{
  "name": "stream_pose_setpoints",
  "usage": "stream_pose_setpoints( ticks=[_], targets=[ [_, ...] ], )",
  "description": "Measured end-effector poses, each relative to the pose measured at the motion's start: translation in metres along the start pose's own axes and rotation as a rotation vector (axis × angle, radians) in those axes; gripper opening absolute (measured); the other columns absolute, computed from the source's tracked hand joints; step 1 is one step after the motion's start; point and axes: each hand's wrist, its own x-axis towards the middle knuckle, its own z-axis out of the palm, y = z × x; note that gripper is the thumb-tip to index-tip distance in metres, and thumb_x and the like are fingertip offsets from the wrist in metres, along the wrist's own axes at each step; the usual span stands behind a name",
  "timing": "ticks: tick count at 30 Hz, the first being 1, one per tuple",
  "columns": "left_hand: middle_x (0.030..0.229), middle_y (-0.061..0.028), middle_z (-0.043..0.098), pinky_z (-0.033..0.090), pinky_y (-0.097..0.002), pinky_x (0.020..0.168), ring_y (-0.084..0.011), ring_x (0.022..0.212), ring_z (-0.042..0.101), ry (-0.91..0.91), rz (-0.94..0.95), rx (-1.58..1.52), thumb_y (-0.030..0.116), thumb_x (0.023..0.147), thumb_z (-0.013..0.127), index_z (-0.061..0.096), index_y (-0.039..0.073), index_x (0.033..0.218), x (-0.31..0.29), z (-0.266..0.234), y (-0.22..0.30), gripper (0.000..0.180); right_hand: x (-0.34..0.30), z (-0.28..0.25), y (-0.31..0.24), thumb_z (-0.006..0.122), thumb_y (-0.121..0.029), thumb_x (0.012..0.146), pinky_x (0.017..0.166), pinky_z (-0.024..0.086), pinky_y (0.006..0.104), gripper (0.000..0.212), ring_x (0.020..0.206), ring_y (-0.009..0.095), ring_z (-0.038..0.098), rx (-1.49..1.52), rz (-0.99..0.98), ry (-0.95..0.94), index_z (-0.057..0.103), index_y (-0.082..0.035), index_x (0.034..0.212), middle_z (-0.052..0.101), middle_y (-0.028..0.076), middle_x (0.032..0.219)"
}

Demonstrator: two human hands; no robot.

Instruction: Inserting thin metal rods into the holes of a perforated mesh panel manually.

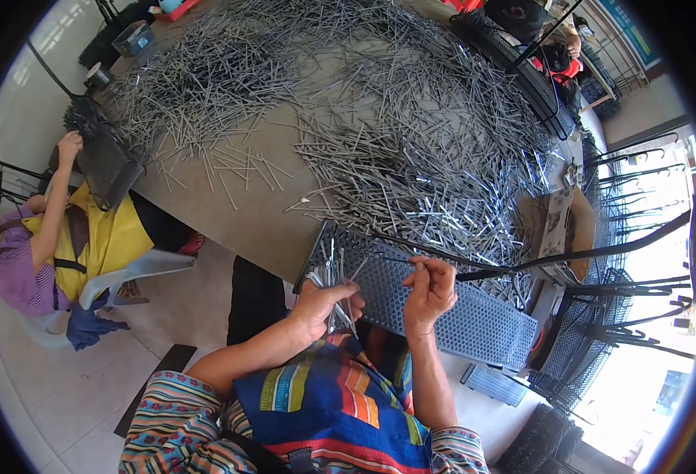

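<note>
Table (229,213) fills the middle, grey-brown, mostly buried under loose metal rods (442,158); bare patch at its near left side. Pale floor (158,324) below left, bright opening at far right with hooked bars (640,205) racked in front of it.

Panel (474,324): dark, long, perforated in a honeycomb pattern, slanting from the table's near edge down to the right, in front of the wearer. Left hand (320,306) is over the panel's left end, fingers wrapped round a bunch (330,270) of rods, ends fanning out above and below the fist. Right hand (431,294) is above the panel's middle, thumb and fingers pinched together; a thin dark piece runs left from the fingertips, exact grip too small to tell. Black bar (585,259) passes just beyond the right hand, extending right.

Wearer: striped patterned sleeves, multicolour apron (324,411).

Left side: co-worker in purple top and yellow apron (119,233), on a pale chair (131,272), one raised hand at a second panel (103,162). Upper right: another person, partly hidden, hand visible. Tub (135,38) and tin (97,77) near the far left edge of the table.
</note>
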Motion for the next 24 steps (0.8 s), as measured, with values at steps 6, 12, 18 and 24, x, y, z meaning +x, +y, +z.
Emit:
stream_pose_setpoints(
  ticks=[6, 12, 18, 24],
  targets=[
    [0.074, -0.0166, 0.066, 0.057, -0.036, 0.055, -0.0259, 0.06, 0.066, -0.016, 0.012, 0.013, 0.006, 0.084, 0.066, 0.062, -0.002, 0.092, 0.0, 0.0, 0.0, 0.012, 0.006, 0.003, -0.007, 0.058, 0.005, 0.088, 0.048, 0.045, 0.02, 0.008, 0.051, 0.006, 0.057, -0.106, -0.054, -0.006, 0.053, -0.002, 0.089, 0.069, 0.008, 0.082],
    [0.073, -0.0164, 0.066, 0.055, -0.0351, 0.053, -0.0253, 0.058, 0.066, -0.01, 0.002, 0.024, 0.006, 0.083, 0.065, 0.061, -0.002, 0.092, -0.001, 0.001, 0.001, 0.012, 0.01, 0.009, -0.01, 0.061, 0.003, 0.087, 0.048, 0.044, 0.0194, 0.004, 0.052, 0.006, 0.057, -0.151, -0.038, -0.034, 0.059, 0.0, 0.087, 0.068, 0.006, 0.076],
    [0.073, -0.0156, 0.066, 0.057, -0.0359, 0.055, -0.0249, 0.061, 0.067, -0.061, -0.012, 0.039, 0.006, 0.084, 0.066, 0.062, -0.001, 0.092, 0.002, -0.005, -0.002, 0.011, 0.006, 0.012, 0.002, 0.066, 0.003, 0.082, 0.047, 0.043, 0.0225, 0.005, 0.05, 0.008, 0.056, -0.358, -0.18, -0.109, 0.064, -0.002, 0.081, 0.063, 0.006, 0.067],
    [0.074, -0.0148, 0.066, 0.057, -0.0351, 0.055, -0.0245, 0.061, 0.067, -0.023, -0.026, 0.072, 0.007, 0.084, 0.066, 0.062, 0.0, 0.091, 0.005, -0.006, -0.003, 0.01, 0.016, 0.019, -0.016, 0.068, -0.001, 0.078, 0.055, 0.048, 0.0333, 0.008, 0.061, 0.028, 0.063, -0.402, -0.177, -0.201, 0.063, -0.005, 0.083, 0.064, 0.011, 0.074]
  ],
)
